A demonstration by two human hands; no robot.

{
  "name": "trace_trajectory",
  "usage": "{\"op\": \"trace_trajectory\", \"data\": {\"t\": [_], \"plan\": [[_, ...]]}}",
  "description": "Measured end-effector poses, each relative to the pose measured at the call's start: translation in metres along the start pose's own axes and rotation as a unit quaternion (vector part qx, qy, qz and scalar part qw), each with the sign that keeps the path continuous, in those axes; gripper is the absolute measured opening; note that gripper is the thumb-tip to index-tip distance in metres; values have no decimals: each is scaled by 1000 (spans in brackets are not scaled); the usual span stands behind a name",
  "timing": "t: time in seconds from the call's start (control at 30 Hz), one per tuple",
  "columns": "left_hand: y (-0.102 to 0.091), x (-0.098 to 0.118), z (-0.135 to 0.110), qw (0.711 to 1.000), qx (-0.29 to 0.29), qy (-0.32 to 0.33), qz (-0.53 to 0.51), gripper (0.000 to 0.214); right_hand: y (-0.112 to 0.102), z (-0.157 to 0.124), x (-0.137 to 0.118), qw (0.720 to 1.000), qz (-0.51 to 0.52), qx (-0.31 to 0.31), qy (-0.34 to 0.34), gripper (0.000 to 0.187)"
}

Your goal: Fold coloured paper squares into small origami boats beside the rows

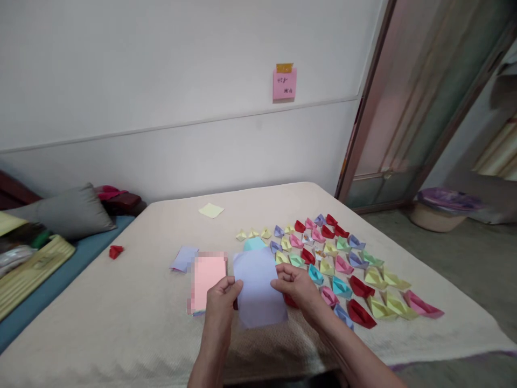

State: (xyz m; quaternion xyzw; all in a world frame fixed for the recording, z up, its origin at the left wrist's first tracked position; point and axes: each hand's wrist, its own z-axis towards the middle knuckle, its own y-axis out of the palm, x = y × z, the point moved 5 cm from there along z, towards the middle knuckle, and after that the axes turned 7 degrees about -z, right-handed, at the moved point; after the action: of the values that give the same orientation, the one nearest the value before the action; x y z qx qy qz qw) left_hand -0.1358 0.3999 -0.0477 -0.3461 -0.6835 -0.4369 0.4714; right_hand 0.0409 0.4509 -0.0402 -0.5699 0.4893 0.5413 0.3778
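Note:
A sheet of lilac paper (260, 291) is held up between my two hands, above the front of the cloth-covered table. My left hand (223, 296) pinches its left edge with thumb and fingers. At the right edge, my right hand (297, 285) grips it the same way. Left of the sheet lies a stack of pink paper (210, 277), partly pixelated, with a lilac paper (184, 258) beside it. Behind the held sheet a light blue paper (254, 244) shows in part. Rows of folded paper boats (327, 249) in several colours spread out to the right.
A pale yellow paper (211, 210) lies toward the back of the table (161, 334). Far left is a crumpled red paper piece (116, 251). A grey cushion (76, 213) rests beyond the left side. A pink note (284, 85) is taped to the wall; a bin (442, 210) stands right.

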Motion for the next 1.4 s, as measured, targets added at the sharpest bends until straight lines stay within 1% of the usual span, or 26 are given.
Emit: {"op": "trace_trajectory", "data": {"t": [0.07,0.13,0.2,0.27,0.33,0.4,0.47,0.53,0.6,0.67,0.73,0.77,0.83,0.93,1.0,1.1,1.17,1.23,1.3,1.4], "plan": [[1,3,-1,1000,-2,8,-15,19,1,0,0,1000,1,-19,0,18],[2,6,-3,999,-7,21,-36,14,0,0,0,1000,12,-24,4,19],[3,7,-5,998,-10,27,-49,10,-1,0,2,999,26,-30,11,13],[2,6,-6,998,-11,12,-61,8,-2,1,2,998,40,-36,11,6],[1,4,-6,997,-15,-3,-77,5,-3,1,1,998,40,-42,-3,7],[2,6,-8,995,-20,-4,-95,5,-5,0,-3,998,11,-43,-40,10],[3,10,-10,993,-21,11,-112,6,-7,-1,-9,994,-45,-37,-95,15],[4,14,-13,992,-16,25,-126,14,-8,-3,-17,983,-96,-29,-155,18],[6,13,-14,993,-14,21,-117,25,-8,-4,-22,971,-125,-26,-201,21],[10,8,-13,995,-43,-2,-90,29,-7,-5,-25,963,-140,-28,-229,22],[14,2,-12,994,-86,-16,-68,24,-7,-6,-27,958,-151,-32,-241,22],[15,0,-11,993,-103,-13,-61,20,-7,-7,-27,957,-154,-32,-243,23],[13,0,-9,993,-107,10,-44,13,-7,-8,-30,957,-154,-30,-243,22],[8,7,-7,995,-80,61,18,5,-10,-10,-34,958,-153,-15,-241,21],[6,14,-9,991,-59,98,76,4,-10,-12,-37,954,-170,-5,-245,22],[7,24,-14,975,-39,163,146,4,-6,-15,-38,938,-210,-2,-277,24],[8,30,-19,962,-28,221,157,5,-4,-18,-38,924,-231,17,-305,27],[9,34,-24,947,-21,281,152,6,-3,-20,-36,915,-245,45,-317,31],[8,34,-27,936,-24,321,142,10,-3,-19,-31,923,-234,51,-302,35],[8,31,-28,936,-50,331,112,15,-1,-15,-24,957,-145,-2,-252,33]]}}
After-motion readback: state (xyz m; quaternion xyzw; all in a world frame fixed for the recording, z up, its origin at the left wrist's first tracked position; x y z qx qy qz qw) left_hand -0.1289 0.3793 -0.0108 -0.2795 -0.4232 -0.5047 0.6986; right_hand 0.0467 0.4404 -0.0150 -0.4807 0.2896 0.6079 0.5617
